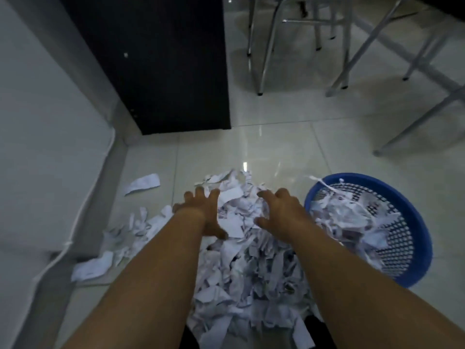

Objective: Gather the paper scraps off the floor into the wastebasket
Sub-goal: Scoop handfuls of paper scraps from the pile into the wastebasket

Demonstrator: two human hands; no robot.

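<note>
Two bare hands out over the big heap of torn white paper scraps (241,260) on the glossy pale floor tiles (276,147): left hand (201,212) and right hand (279,210), fingers spread wide, holding nothing. Round blue plastic mesh wastebasket (412,217) just right of the heap, partly filled, nearer the right hand. Loose white scraps (143,183) far left, well apart.

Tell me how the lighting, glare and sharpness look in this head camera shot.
Head view: dim, bluish light; glare streaks on the glossy floor tiles; wide-angle bending at the wall; soft blur on the paper scraps and both hands.
</note>
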